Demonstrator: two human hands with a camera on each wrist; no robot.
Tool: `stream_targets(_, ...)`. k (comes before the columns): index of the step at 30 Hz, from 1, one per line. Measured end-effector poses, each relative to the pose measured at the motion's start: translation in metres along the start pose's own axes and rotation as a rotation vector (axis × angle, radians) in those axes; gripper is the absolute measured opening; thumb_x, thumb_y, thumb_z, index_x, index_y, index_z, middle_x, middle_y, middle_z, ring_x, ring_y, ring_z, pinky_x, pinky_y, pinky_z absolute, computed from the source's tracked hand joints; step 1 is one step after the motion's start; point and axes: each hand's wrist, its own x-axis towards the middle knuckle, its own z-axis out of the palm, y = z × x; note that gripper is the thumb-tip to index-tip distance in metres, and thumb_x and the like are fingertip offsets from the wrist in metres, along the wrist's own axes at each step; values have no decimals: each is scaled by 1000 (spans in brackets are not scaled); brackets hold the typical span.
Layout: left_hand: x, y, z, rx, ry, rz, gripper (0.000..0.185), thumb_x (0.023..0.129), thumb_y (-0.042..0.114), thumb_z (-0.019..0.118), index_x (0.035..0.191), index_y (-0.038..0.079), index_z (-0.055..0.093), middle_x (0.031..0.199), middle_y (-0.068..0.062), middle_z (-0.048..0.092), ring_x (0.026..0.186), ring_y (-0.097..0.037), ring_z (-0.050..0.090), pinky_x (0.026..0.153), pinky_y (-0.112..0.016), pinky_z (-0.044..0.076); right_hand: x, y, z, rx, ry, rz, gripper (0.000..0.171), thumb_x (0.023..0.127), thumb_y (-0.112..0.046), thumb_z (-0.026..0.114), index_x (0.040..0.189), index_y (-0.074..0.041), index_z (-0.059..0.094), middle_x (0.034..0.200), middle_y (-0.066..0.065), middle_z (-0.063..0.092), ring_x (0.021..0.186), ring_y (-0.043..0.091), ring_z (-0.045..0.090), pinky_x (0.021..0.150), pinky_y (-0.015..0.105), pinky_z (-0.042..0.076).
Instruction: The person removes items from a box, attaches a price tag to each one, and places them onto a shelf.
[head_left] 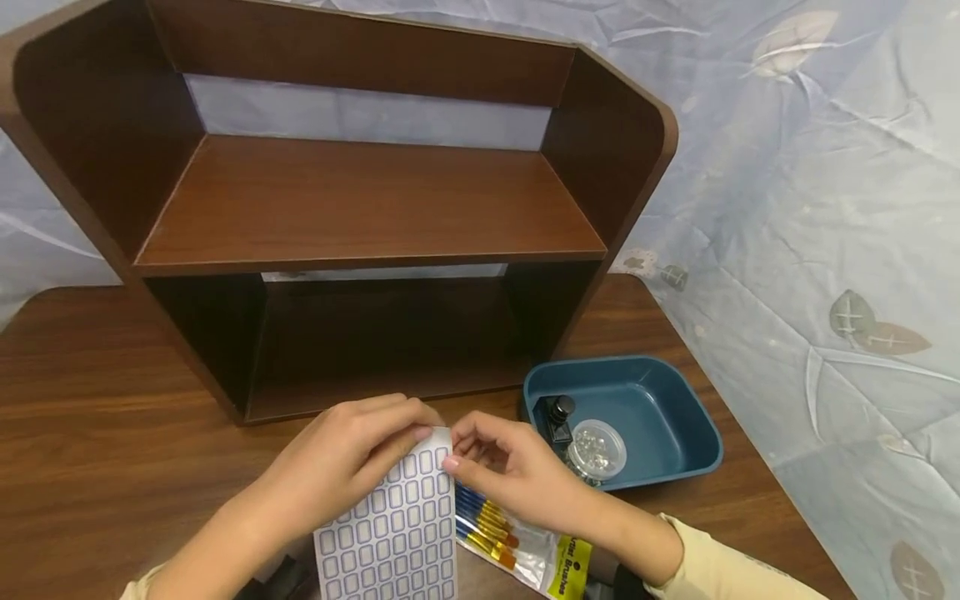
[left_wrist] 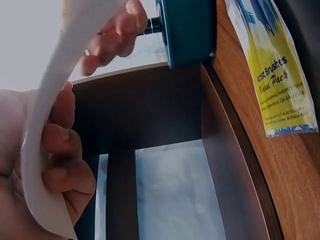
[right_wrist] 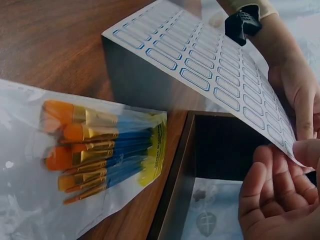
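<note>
A white label sheet (head_left: 393, 533) printed with blue-bordered stickers is held up over the wooden table (head_left: 97, 400), in front of the shelf. My left hand (head_left: 405, 437) grips its top edge, with fingers (left_wrist: 65, 150) curled behind the paper (left_wrist: 45, 150). My right hand (head_left: 457, 454) pinches the sheet's top right corner, its thumb (right_wrist: 305, 150) on the sheet (right_wrist: 210, 65) and its fingers curled below. A clear pack of artist brushes (head_left: 510, 546) with blue handles and orange bristles (right_wrist: 95, 145) lies flat on the table under my right hand.
A dark brown two-level wooden shelf unit (head_left: 360, 208) stands behind the hands, both levels bare. To its right sits a blue plastic tray (head_left: 660, 392) holding a small black-capped bottle (head_left: 558, 417) and a clear lidded cup of beads (head_left: 597, 448). A pale leaf-print cloth (head_left: 825, 208) hangs behind.
</note>
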Motion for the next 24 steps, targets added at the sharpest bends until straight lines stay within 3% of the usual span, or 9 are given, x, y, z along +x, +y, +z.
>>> stream_targets(4,1,2,-1,-21,-10,-29,13,97,23,58,106,30,64,95,21,66,76,6,56,69,-15,52,0,-1,0,-10,-7,-23,8,96,-22,60,98,-15,62,84,2,66,72,4,58,62,23,55)
stream_targets(9,0,0,-7,-65,-14,-144,5,94,31,63,94,26,63,78,16,65,60,5,53,55,-16,50,-1,0,-3,-41,38,-28,6,96,-22,60,98,-16,62,83,0,67,69,6,58,59,22,53)
stream_targets(12,0,-3,-11,-176,2,-191,9,91,30,68,88,23,62,72,11,64,57,1,55,50,-20,50,-2,2,-8,-34,74,-30,5,96,-19,60,97,-14,61,82,3,66,66,6,58,57,24,53)
stream_targets(17,-1,-6,-17,-383,36,-266,11,88,24,72,89,21,61,76,3,64,61,-7,61,51,-27,54,-3,3,-13,45,121,2,10,96,-16,60,95,-7,58,80,10,65,62,6,58,55,30,55)
stream_targets(24,-2,-9,-20,-454,35,-279,14,89,17,71,97,16,60,79,-3,64,61,-10,59,50,-28,53,-4,5,-17,84,172,-16,11,96,-11,60,95,-2,55,77,13,62,63,16,59,55,29,55)
